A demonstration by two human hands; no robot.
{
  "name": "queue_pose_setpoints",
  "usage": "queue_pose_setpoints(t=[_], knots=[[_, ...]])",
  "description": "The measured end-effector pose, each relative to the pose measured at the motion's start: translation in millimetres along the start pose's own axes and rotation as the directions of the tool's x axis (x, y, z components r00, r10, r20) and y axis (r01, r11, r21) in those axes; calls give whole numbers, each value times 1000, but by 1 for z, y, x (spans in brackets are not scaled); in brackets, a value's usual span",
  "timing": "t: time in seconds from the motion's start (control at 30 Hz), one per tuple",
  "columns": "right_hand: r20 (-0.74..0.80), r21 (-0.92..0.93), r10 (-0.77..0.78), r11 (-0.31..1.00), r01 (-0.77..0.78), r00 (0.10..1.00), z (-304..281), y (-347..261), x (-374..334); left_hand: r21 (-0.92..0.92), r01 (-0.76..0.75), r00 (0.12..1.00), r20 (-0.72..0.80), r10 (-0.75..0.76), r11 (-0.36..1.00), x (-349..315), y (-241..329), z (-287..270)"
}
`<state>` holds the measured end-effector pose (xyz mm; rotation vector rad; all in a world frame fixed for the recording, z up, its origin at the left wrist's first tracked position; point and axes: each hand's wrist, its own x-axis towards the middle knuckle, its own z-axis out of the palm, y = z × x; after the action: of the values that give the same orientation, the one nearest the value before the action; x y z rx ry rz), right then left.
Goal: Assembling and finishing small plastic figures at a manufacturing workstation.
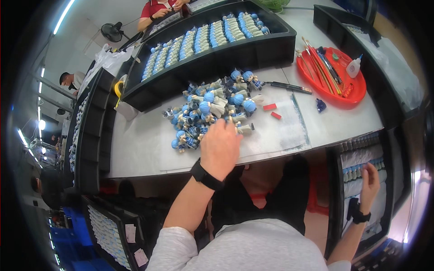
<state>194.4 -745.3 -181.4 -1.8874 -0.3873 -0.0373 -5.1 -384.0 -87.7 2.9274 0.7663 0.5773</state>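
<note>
Figurines with blue hair are heaped loosely on a white sheet at the middle of the tabletop, some upturned and many overlapping. The left hand is bent down over the heap's near side; its fingertips are hidden by its own back, so whether anything is pinched by that grip cannot be told. The right hand is lowered past the tabletop's right end to a row in a black box, its fingers curled, though whether a figurine is pinched is too small to be made out. Judging from the layout, a good share has been set in order, since the large black tray is filled with neat rows, while the whole heap appears left to be handled. The heap is bounded at the back by the tray's high wall, and the front edge of the tabletop is reached just below the left hand. More room for moving is offered on the right, where only red blocks and a black pen are met before the red dish of brushes.
</note>
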Motion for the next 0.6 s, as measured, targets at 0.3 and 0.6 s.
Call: queue_pose_setpoints(t=[0.3, 0.6], knots=[[499, 310, -344, 928, 207, 795, 203, -143, -9, 95, 127, 964, 222, -145, 987, 1, -12, 13], [593, 472, -371, 879, 64, 715, 235, -137, -23, -924, 351, 915, 373, -153, -154, -21, -23, 16]])
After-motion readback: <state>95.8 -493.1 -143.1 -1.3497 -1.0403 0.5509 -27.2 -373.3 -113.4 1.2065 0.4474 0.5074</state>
